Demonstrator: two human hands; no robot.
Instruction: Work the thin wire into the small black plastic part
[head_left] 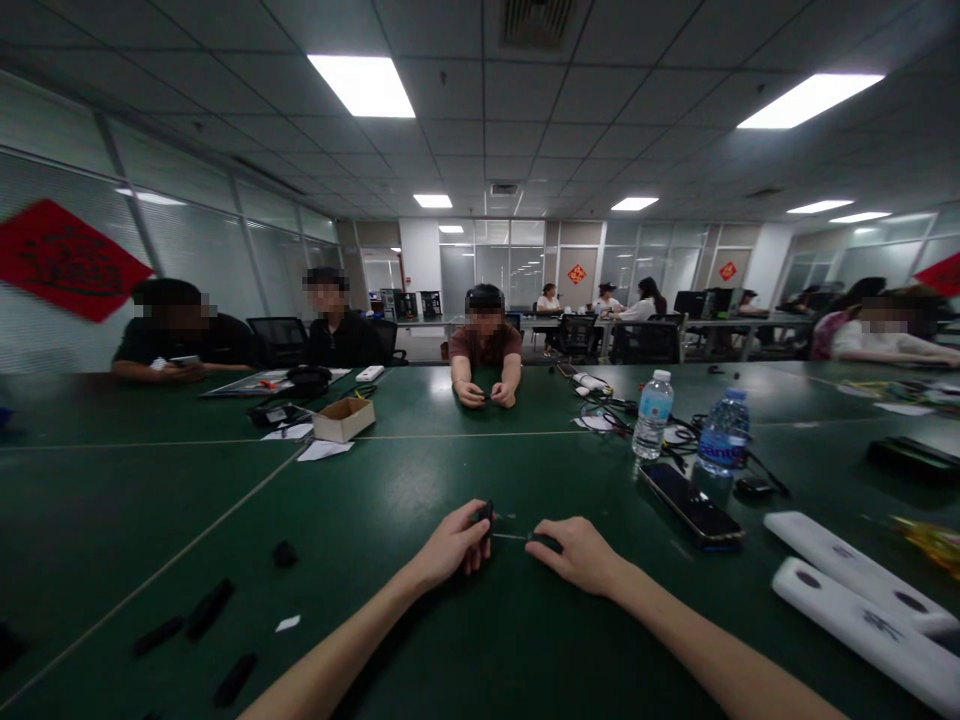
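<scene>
My left hand (454, 545) rests on the dark green table (375, 600), fingers closed round a small black part (486, 512) held upright. My right hand (577, 552) lies just to its right, fingers curled over a small dark tool (544, 541). A thin metal shaft (510, 536) runs between the two hands. What the tool is exactly is too small to tell.
Several small black pieces (210, 608) lie at the front left. A black phone (690, 503), two water bottles (651, 414), cables and two white long cases (862, 600) sit to the right. A cardboard box (343, 418) stands mid-left. People sit across the table.
</scene>
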